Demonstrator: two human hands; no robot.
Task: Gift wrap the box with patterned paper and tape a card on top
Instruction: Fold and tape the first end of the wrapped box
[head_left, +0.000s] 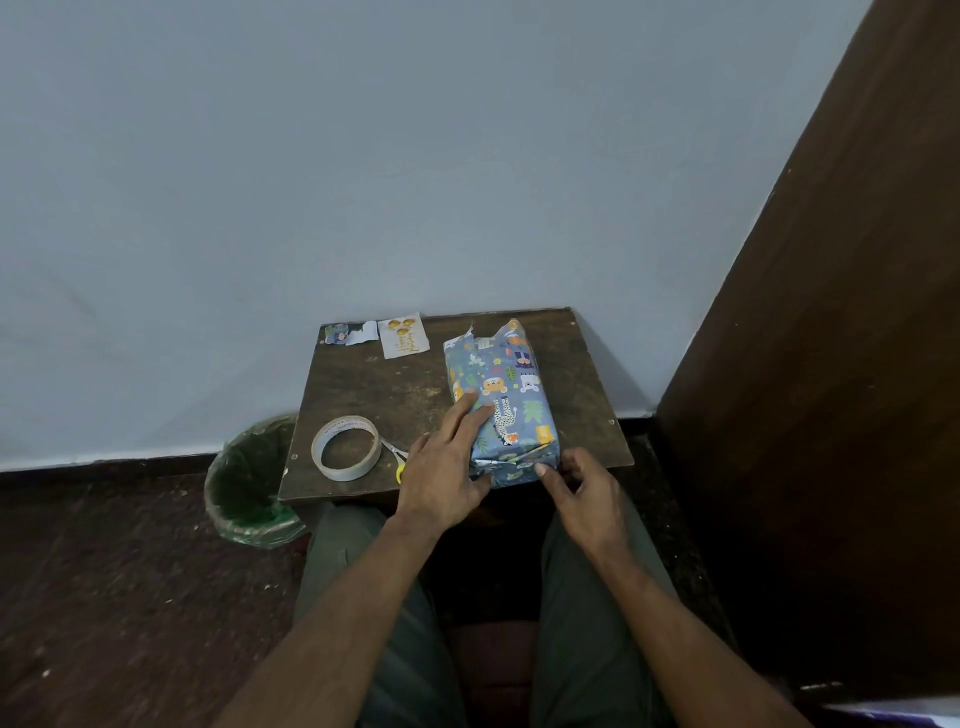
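**Wrapped box on table, both hands at its near end**

The wooden table (374, 395) stands against the wall. The box (501, 400), covered in blue animal-patterned paper, lies on its right half. The left hand (441, 467) rests on it with straight fingers. The right hand (582, 493) presses the near end flap, fingers loosely bent. The tape roll (345, 448) lies left, touching the scissors (397, 460); the card (404, 335) sits at the far edge.

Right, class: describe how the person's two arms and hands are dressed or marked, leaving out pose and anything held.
Both forearms are bare up to the bottom edge of the picture, so no sleeve shows. The left hand and right hand wear no gloves, and no ring, watch or bracelet can be seen. Fingernails look short and unpainted, though they are small in this view. Below the arms, grey-green trousers cover the legs.
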